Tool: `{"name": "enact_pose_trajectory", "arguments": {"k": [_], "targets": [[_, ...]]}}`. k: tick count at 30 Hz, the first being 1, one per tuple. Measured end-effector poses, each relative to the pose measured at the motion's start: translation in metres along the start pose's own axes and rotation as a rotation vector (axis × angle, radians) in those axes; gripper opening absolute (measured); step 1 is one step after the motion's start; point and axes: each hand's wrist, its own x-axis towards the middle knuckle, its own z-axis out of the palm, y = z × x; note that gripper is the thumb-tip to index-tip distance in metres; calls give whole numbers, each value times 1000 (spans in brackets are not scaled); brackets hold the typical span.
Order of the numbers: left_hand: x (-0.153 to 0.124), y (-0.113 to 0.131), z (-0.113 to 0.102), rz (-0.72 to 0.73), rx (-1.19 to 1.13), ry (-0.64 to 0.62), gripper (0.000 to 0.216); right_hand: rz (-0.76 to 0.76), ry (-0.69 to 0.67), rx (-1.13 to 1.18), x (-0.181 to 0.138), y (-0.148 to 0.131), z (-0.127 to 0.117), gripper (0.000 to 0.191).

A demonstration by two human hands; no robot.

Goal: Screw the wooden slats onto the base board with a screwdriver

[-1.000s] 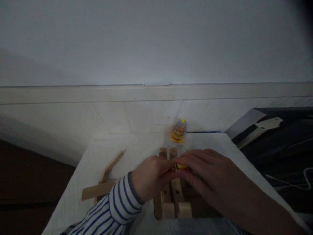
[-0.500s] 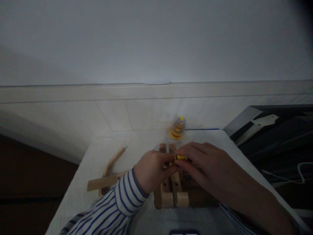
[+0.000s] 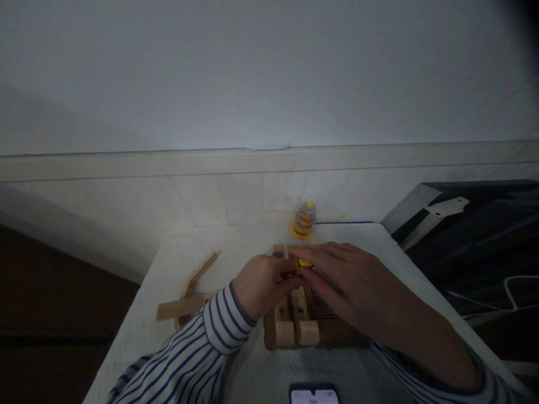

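Note:
My left hand (image 3: 263, 283) and my right hand (image 3: 341, 275) meet over a wooden assembly of slats and blocks (image 3: 295, 325) on a white table (image 3: 168, 280). Both hands pinch a small yellow object (image 3: 304, 263) between their fingertips, just above the far end of the wooden piece. The left fingers are curled; the right fingers are pressed together around the yellow object. My left sleeve is striped blue and white.
Loose wooden slats forming an angled piece (image 3: 189, 294) lie to the left. A small clear jar on a yellow base (image 3: 304, 220) stands at the table's far edge by the wall. A phone (image 3: 314, 394) lies at the near edge. Dark furniture (image 3: 475, 224) is to the right.
Both hands, still joined on the yellow object, have shifted slightly farther along the wooden piece toward the wall. The view has tilted down a little, bringing the phone into sight.

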Motion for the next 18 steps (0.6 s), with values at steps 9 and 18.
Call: {"name": "enact_pose_trajectory", "arguments": {"k": [9,18], "targets": [[-1,-1,1,-21,-25,-11,15,-47,32,-33,-1,-1,2,25],[-1,-1,0,27,-26,-15,16,-18,-1,-59,0,-3,1,23]]}}
